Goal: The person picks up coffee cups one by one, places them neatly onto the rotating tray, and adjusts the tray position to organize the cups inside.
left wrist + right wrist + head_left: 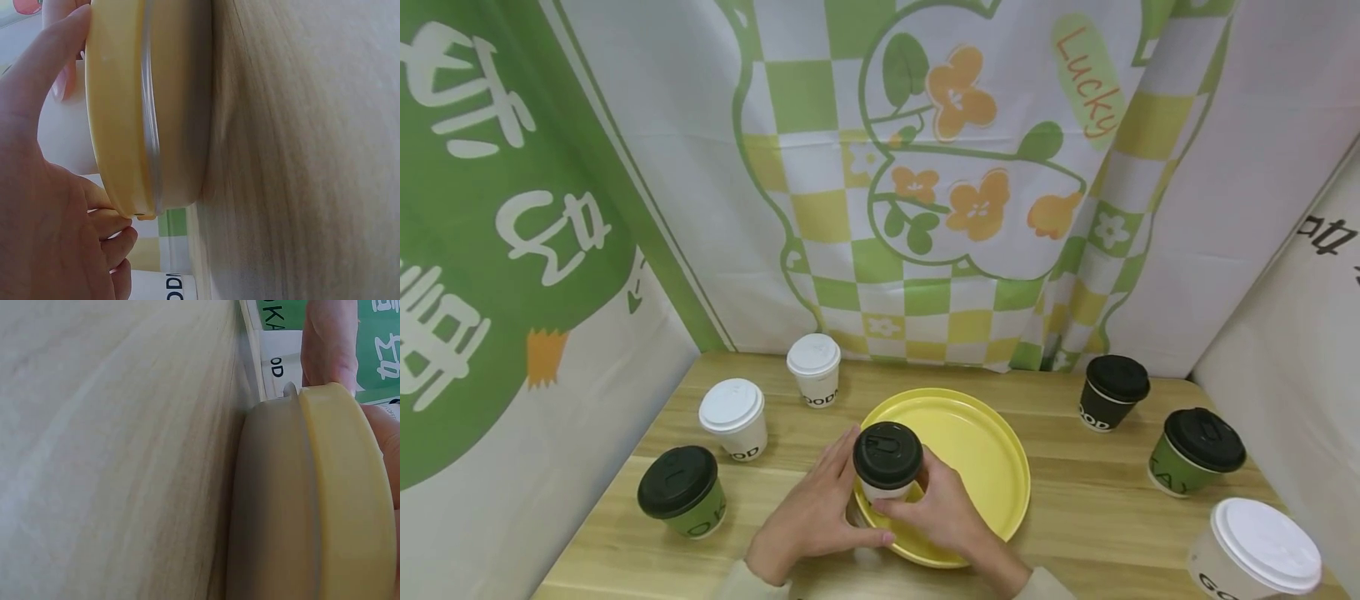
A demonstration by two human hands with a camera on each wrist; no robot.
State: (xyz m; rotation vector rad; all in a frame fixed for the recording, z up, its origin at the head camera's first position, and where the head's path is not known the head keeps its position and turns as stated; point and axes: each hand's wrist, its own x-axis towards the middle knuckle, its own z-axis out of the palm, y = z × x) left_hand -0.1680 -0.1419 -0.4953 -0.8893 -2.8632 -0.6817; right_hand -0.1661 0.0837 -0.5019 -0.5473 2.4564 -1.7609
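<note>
In the head view, a white paper coffee cup with a black lid (887,455) stands upright at the left side of a round yellow tray (992,467). My right hand (943,508) grips this cup from the right, thumb across its front. My left hand (820,508) lies along the tray's left edge, fingers extended beside the cup. In the left wrist view, that hand's thumb and fingers touch the yellow rim (119,112). The right wrist view shows the tray's raised side (350,487); the right fingers are mostly hidden behind it.
To the left stand a green cup with black lid (681,492) and two white cups (733,418) (815,369). On the right are a black cup (1112,392), a green cup with black lid (1195,450) and a white cup (1255,550). Printed curtains surround the wooden table (1075,517).
</note>
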